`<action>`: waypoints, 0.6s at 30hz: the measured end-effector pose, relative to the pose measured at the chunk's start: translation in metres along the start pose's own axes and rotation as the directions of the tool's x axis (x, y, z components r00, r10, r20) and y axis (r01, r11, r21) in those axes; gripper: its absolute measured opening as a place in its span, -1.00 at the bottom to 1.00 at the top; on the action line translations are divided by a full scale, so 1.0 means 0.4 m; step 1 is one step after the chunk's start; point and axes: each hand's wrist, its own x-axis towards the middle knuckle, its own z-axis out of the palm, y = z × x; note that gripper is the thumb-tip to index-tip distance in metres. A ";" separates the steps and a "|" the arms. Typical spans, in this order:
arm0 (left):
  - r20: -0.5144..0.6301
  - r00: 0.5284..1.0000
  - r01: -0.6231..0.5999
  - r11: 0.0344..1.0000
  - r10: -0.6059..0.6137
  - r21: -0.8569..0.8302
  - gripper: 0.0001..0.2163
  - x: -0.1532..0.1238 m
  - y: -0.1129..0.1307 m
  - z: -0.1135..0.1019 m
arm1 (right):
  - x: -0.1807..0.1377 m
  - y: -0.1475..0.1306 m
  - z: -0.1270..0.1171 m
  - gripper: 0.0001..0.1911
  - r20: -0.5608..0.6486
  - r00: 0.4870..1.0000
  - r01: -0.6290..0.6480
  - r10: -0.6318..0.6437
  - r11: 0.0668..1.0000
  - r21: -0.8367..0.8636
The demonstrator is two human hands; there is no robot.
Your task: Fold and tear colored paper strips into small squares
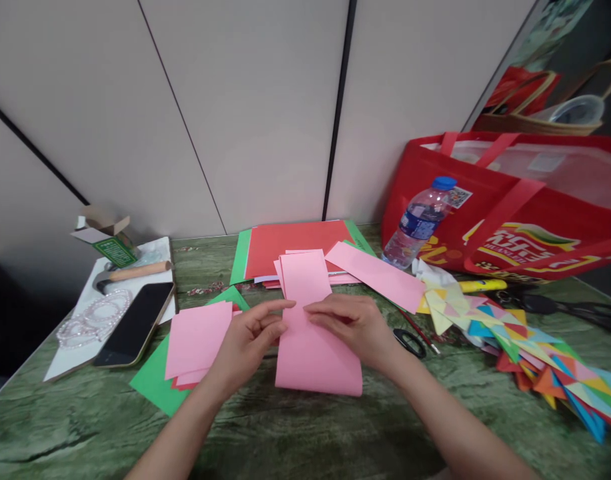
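A pink strip of paper [318,363] lies in front of me, bent over on itself with a rounded fold at its near end. My left hand [255,333] is at its left edge, index finger stretched onto the paper, thumb by the side, other fingers curled. From the right, my right hand [355,323] has thumb and fingers drawn together on the strip's upper layer. More pink sheets [305,267] lie under the far end. Left of my left hand sits a stack of pink paper squares [198,340] on green paper [158,380].
Red paper [295,243] lies by the wall. A loose pink strip [375,273], black-handled scissors [409,342], a pencil [420,330], a water bottle [418,223], a red bag [510,200] and folded colourful paper pieces [535,340] are rightward. Leftward are a phone [138,325], hammer [135,272] and small box [110,243].
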 end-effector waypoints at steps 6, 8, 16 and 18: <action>-0.024 1.000 0.007 1.000 -0.007 -0.015 -0.81 -0.003 0.012 0.007 | 0.001 -0.005 -0.004 -0.86 0.024 1.000 0.009 -0.010 0.999 0.040; -0.014 1.000 0.003 1.000 -0.002 0.007 -0.81 -0.003 0.009 0.007 | 0.001 -0.005 -0.004 -0.87 0.014 1.000 0.009 -0.009 0.999 0.047; 0.003 1.000 0.000 1.000 0.000 0.004 -0.83 -0.005 0.008 0.006 | 0.002 -0.003 -0.004 -0.87 0.015 1.000 -0.009 0.009 0.999 0.040; 0.004 1.000 0.002 1.000 -0.002 -0.013 -0.83 -0.005 0.010 0.006 | 0.002 -0.005 -0.004 -0.88 0.010 1.000 -0.014 0.013 0.999 0.045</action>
